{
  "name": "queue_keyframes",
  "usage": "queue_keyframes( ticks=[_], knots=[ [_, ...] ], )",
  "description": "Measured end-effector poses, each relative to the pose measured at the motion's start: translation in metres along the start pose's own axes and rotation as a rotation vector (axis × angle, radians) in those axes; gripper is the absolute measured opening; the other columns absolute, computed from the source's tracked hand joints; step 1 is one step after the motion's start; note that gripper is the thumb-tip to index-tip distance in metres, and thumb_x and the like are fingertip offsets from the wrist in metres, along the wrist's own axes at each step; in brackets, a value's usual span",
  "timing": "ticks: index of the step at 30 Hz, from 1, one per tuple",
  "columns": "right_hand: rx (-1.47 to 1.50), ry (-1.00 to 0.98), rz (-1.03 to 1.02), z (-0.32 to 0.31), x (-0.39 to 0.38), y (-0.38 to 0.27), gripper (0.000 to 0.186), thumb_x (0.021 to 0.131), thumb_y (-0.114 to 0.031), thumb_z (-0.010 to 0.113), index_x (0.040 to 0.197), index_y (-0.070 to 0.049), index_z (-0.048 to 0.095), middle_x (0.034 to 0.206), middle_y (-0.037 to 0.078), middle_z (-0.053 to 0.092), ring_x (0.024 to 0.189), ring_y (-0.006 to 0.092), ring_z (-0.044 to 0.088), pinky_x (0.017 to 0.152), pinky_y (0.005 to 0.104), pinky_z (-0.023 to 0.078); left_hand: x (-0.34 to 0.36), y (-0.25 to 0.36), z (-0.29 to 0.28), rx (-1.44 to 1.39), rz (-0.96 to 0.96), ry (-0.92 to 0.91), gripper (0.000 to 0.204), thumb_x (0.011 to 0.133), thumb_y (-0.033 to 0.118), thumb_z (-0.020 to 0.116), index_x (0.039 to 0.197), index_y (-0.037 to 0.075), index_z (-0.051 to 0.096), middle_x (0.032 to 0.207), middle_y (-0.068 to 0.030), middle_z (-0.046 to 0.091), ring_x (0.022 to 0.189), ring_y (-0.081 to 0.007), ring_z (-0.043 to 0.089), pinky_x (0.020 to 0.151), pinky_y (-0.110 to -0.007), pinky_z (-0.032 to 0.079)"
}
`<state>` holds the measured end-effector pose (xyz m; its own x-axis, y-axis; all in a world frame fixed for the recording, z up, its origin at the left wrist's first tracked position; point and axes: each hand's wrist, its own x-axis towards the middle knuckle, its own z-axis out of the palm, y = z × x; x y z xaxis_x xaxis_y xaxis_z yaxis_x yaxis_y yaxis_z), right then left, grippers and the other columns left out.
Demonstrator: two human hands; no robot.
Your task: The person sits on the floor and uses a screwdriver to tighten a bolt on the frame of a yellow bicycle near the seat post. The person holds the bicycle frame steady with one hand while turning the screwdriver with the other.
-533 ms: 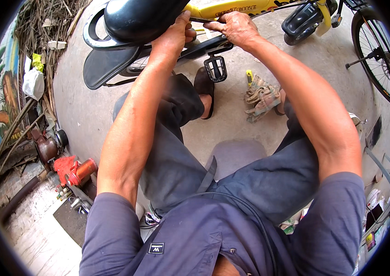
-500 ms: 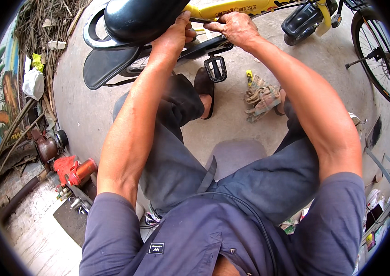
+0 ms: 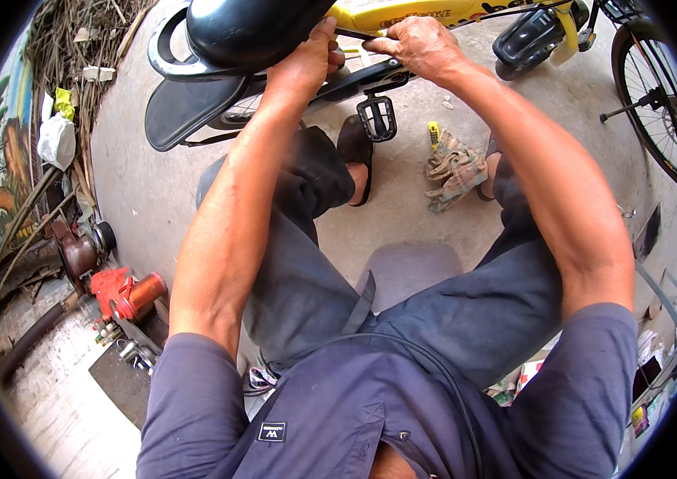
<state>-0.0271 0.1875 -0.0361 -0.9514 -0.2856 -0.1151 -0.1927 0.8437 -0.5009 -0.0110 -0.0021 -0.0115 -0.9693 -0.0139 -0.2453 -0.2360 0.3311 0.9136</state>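
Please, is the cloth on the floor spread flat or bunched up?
Bunched up: the cloth lies in uneven, overlapping folds on the floor.

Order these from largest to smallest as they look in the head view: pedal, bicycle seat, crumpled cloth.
1. Bicycle seat, cut off by the picture's top edge
2. Crumpled cloth
3. Pedal
The seat may look bigger through nearness.

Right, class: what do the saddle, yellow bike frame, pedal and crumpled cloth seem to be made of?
Saddle: probably vinyl or similar synthetic, smooth and glossy, given the bright highlights.
Yellow bike frame: likely painted metal, judging by its smooth, bright coating.
Pedal: black plastic or coated metal; its openwork cage fits either.
Crumpled cloth: matt fabric, from its soft folds and mottled colour.
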Motion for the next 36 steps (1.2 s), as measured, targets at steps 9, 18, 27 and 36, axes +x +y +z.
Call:
queue_keyframes(
  ticks=[9, 18, 27, 36],
  knots=[
    [-0.277, 0.073, -0.047, -0.070, -0.009, -0.031, 0.051, 0.080, -0.052, 0.053, 0.080, -0.005, 0.072, 0.077, 0.018, 0.068, 0.079, 0.0312, 0.068, 0.075, 0.0406, 0.052, -0.004, 0.001, -0.005, -0.148, -0.059, -0.042, 0.042, 0.097, 0.037, 0.050, 0.118, 0.001, 0.050, 0.095, -0.0148, 0.062, 0.082, -0.0223, 0.067, 0.075, -0.031, 0.056],
    [-0.308, 0.308, -0.352, -0.084, -0.019, -0.039, 0.040, 0.081, -0.043, 0.059, 0.074, -0.005, 0.069, 0.067, 0.016, 0.066, 0.070, 0.0311, 0.066, 0.069, 0.0424, 0.051, -0.008, 0.002, -0.005, -0.340, -0.070, -0.145, 0.044, 0.100, 0.038, 0.039, 0.119, -0.002, 0.047, 0.098, -0.0156, 0.061, 0.087, -0.0232, 0.066, 0.078, -0.033, 0.056],
    [-0.207, 0.220, -0.254, -0.086, -0.015, -0.038, 0.045, 0.081, -0.046, 0.055, 0.078, -0.003, 0.069, 0.081, 0.018, 0.068, 0.082, 0.0314, 0.066, 0.078, 0.0415, 0.049, -0.014, 0.009, -0.003, -0.305, -0.097, -0.103, 0.045, 0.100, 0.039, 0.040, 0.118, -0.001, 0.049, 0.097, -0.0143, 0.061, 0.087, -0.0226, 0.066, 0.079, -0.033, 0.055],
    [-0.225, 0.174, -0.232, -0.082, -0.006, -0.029, 0.049, 0.082, -0.050, 0.053, 0.086, -0.003, 0.068, 0.086, 0.018, 0.068, 0.087, 0.0332, 0.065, 0.080, 0.0412, 0.049, -0.017, 0.016, 0.000, -0.283, -0.128, -0.078, 0.045, 0.099, 0.039, 0.041, 0.117, -0.001, 0.050, 0.097, -0.0143, 0.062, 0.088, -0.0224, 0.066, 0.081, -0.033, 0.055]
  ],
)
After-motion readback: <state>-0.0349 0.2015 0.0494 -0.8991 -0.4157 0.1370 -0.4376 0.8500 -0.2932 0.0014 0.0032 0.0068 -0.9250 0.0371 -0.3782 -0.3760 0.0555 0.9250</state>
